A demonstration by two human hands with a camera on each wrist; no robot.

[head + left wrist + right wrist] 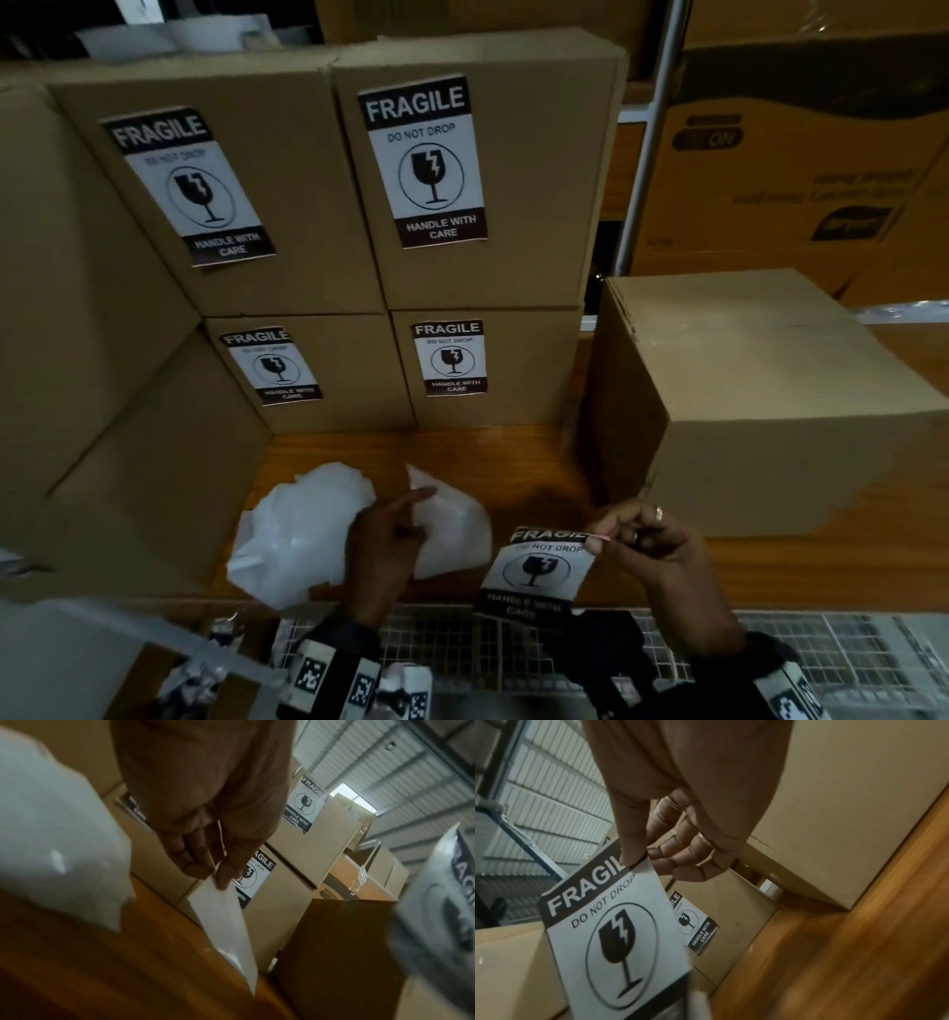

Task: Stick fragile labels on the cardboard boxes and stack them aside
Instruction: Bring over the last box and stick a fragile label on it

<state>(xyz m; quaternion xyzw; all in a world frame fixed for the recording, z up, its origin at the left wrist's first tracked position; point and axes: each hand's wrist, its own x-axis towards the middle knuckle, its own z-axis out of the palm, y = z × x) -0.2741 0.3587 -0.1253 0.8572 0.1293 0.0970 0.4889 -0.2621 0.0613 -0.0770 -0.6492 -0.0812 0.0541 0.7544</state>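
A fragile label [536, 568] hangs in the air at about 6 o'clock in the head view, above the near edge of a wooden table [513, 462]. The right hand [652, 545] pinches its top right corner between thumb and forefinger, the other fingers curled beneath, rings showing on two of them. The label dangles down and to 8 o'clock from that pinch, printed side facing the person; its lowest band is dark and hard to read. In the right wrist view the thumb covers the last letter of the heading.

The left hand [382, 539], at 7 o'clock, holds a white backing sheet [441, 524] between thumb and fingers, forefinger pointing toward 1 o'clock. The sheet hangs below the fingertips in the left wrist view. Just left of that hand lies a heap of crumpled white paper [303, 534] on the table.

A plain box [760, 411] stands at 3 o'clock, near the right hand but apart from it, with no label on the faces that show. At 12 o'clock four labelled boxes [462, 205] are stacked two on two, labels facing forward. More boxes [77, 308] rise at 9 o'clock, cut off by the edge. Along the bottom runs a wire grid [847, 647]; what lies below it is too dark to make out.
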